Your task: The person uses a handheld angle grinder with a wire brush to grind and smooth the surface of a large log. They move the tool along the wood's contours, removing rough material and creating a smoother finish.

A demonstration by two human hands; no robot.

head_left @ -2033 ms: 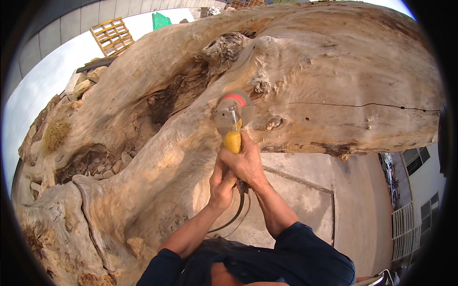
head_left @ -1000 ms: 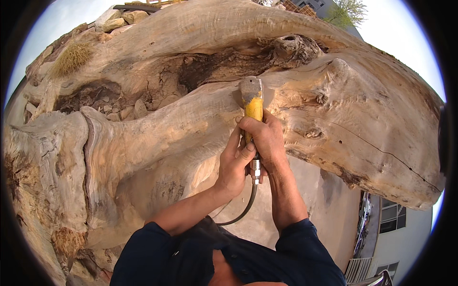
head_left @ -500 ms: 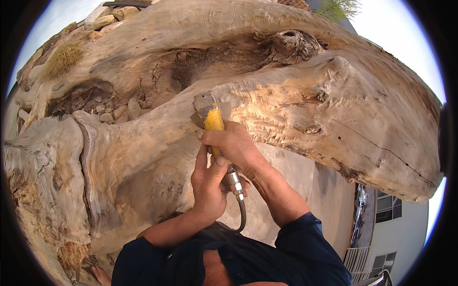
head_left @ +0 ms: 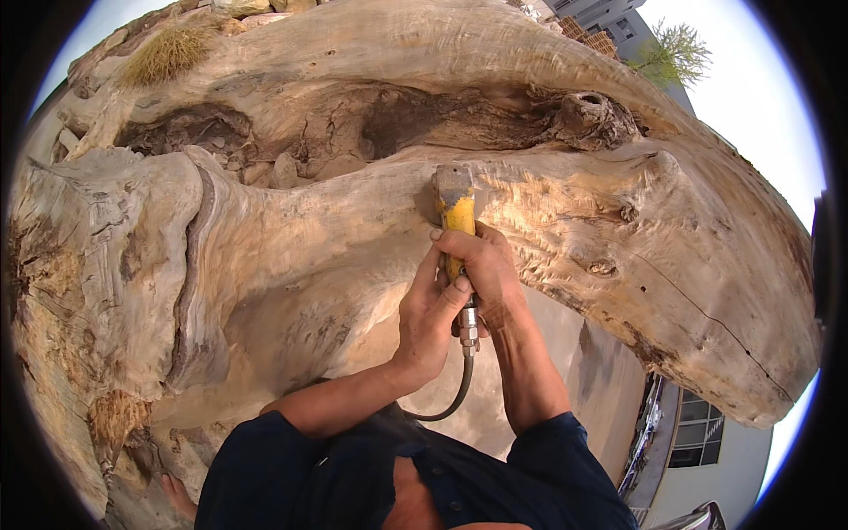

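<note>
Both my hands hold a worn yellow air grinder point(head_left: 458, 215) with a scuffed grey head, pointing away from me. Its head is at the upper edge of a large pale driftwood log point(head_left: 291, 221); its disc is hardly visible. My right hand point(head_left: 488, 268) wraps the yellow body from the right, thumb across the top. Lower down, my left hand point(head_left: 430, 320) grips the handle's rear end, its thumb pointing up along it. A metal coupling point(head_left: 469, 327) joins the handle to a dark hose point(head_left: 459, 393) that curves back toward my body. Rippled, brightly lit wood lies right of the head.
Beyond the grinder runs a dark hollow point(head_left: 389, 124) with a knot point(head_left: 596, 115) at its right end. Stones point(head_left: 284, 170) lie in the hollow's left part. A deep crack point(head_left: 192, 265) splits the log at left. Dry grass point(head_left: 166, 56) grows at the far left; a building point(head_left: 715, 459) stands lower right.
The grinder and both hands have moved right along the log. Its head has swung from leaning left to nearly straight ahead. My view has shifted too; the grip looks the same.
</note>
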